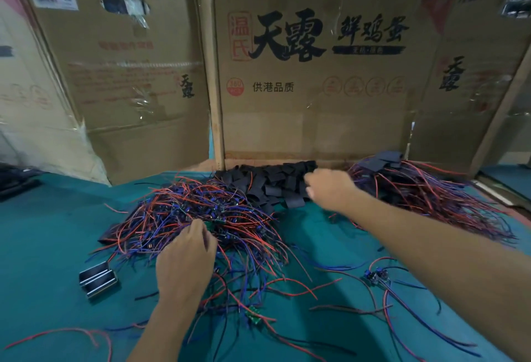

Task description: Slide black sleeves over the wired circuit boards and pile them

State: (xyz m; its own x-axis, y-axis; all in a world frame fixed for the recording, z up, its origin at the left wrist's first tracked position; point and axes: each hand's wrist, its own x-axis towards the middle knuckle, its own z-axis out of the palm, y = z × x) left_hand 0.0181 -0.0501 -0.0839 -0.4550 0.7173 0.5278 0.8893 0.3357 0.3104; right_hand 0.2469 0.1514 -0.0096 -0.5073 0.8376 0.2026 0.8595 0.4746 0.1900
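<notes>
A tangled heap of wired circuit boards (201,209) with red and blue leads covers the middle of the green table. My left hand (184,261) rests on its near side, fingers curled into the wires around a small green board. Behind the heap lies a pile of loose black sleeves (267,180). My right hand (330,186) reaches over that pile's right edge, fingers bent down onto the sleeves; what it holds is hidden. At the far right is a pile of sleeved boards (408,183) with wires trailing forward.
Cardboard boxes (316,74) wall off the back of the table. A small metal holder (97,277) sits at the left front. Loose boards lie near the front (255,314) and at the right (376,275). Stray wires (71,333) cross the green mat.
</notes>
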